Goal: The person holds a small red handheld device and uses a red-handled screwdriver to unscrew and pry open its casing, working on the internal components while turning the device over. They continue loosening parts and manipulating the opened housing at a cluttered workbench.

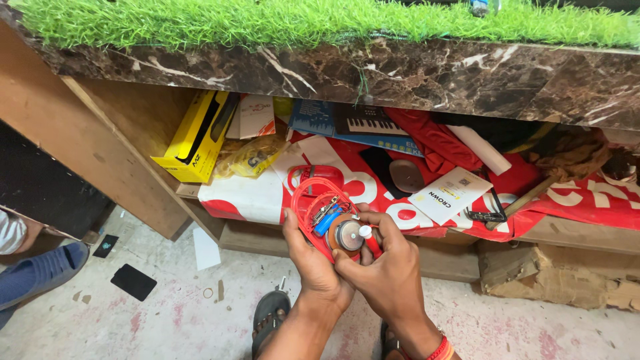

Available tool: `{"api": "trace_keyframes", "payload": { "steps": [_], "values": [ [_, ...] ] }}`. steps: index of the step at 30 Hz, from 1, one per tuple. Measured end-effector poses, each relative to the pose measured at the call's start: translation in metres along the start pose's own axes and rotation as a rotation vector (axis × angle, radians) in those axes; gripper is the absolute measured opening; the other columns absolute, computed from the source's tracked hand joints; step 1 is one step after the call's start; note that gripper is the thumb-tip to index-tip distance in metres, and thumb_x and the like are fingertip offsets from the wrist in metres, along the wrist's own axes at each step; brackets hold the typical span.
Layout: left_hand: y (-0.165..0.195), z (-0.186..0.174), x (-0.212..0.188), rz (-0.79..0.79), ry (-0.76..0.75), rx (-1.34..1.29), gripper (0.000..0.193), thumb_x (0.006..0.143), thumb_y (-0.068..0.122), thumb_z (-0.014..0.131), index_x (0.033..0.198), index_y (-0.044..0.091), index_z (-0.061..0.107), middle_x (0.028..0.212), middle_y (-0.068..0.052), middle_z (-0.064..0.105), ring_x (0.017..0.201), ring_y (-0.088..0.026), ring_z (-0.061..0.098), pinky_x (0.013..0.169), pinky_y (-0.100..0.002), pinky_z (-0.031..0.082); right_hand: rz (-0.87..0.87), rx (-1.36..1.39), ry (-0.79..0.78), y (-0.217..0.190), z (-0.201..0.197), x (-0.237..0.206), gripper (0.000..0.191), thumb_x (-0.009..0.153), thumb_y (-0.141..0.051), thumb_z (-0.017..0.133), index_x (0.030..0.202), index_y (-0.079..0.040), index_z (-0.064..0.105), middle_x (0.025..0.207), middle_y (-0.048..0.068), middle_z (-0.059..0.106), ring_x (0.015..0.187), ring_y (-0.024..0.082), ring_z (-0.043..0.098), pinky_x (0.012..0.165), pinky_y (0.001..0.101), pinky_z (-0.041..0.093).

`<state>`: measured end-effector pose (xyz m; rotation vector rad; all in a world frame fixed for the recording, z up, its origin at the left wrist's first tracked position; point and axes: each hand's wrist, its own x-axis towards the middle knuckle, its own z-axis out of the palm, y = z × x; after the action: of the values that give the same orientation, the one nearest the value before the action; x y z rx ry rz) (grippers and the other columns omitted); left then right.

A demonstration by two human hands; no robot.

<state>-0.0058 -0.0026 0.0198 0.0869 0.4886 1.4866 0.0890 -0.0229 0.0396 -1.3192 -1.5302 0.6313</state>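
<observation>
My left hand (pixel 308 255) grips an opened red plastic gadget shell (pixel 313 200) from below. Inside the shell sit a blue cylinder, small metal parts and a round silver speaker (pixel 349 235). My right hand (pixel 387 267) holds a small red tube with a white cap (pixel 369 240) against the speaker's edge. A second red shell piece (pixel 319 176) lies just behind on the red-and-white cloth (pixel 267 193). Both hands are low in the middle of the view, in front of a shelf.
A marble counter edge (pixel 400 73) topped with green turf (pixel 267 20) overhangs the shelf. On the shelf lie a yellow box (pixel 193 140), a toy keyboard box (pixel 367 123), a white tube (pixel 477 148), a booklet (pixel 450 195) and a hammer (pixel 527 199). A black card (pixel 133 281) lies on the floor.
</observation>
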Motion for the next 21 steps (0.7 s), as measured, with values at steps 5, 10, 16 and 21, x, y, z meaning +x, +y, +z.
{"api": "trace_keyframes", "payload": {
  "steps": [5,10,16,21],
  "values": [
    [0.0,-0.002,0.002,0.03,0.024,0.01,0.081,0.089,0.075,0.036,0.123,0.006,0.062,0.106,-0.014,0.072,0.095,-0.028,0.07,0.08,-0.041,0.058,0.014,-0.069,-0.032,0.0,-0.005,0.002,0.058,0.063,-0.016,0.086,0.115,0.002,0.066,0.12,0.014,0.076,0.102,0.02,0.078,0.085,0.0322,0.061],
    [-0.001,-0.005,0.003,0.027,0.008,0.012,0.081,0.09,0.077,0.036,0.123,0.007,0.062,0.105,-0.013,0.072,0.094,-0.026,0.07,0.079,-0.041,0.057,0.035,-0.076,-0.058,0.005,-0.005,0.003,0.061,0.064,-0.018,0.087,0.119,0.001,0.067,0.12,0.014,0.076,0.103,0.02,0.078,0.085,0.0324,0.061],
    [0.003,-0.004,0.004,-0.056,0.032,0.031,0.081,0.089,0.077,0.032,0.125,0.01,0.061,0.106,-0.012,0.072,0.094,-0.026,0.07,0.078,-0.042,0.057,0.074,-0.038,-0.131,0.027,-0.005,0.006,0.062,0.069,-0.018,0.088,0.124,0.003,0.067,0.122,0.013,0.076,0.106,0.016,0.075,0.088,0.0299,0.058],
    [0.002,-0.006,0.009,-0.078,0.121,0.072,0.079,0.093,0.075,0.031,0.13,0.012,0.06,0.113,-0.01,0.07,0.099,-0.026,0.068,0.084,-0.044,0.056,0.356,0.031,-0.259,0.048,-0.008,0.009,0.066,0.082,-0.015,0.093,0.142,-0.004,0.068,0.08,0.02,0.066,0.075,0.013,0.053,0.065,0.0279,0.048]
  ]
}}
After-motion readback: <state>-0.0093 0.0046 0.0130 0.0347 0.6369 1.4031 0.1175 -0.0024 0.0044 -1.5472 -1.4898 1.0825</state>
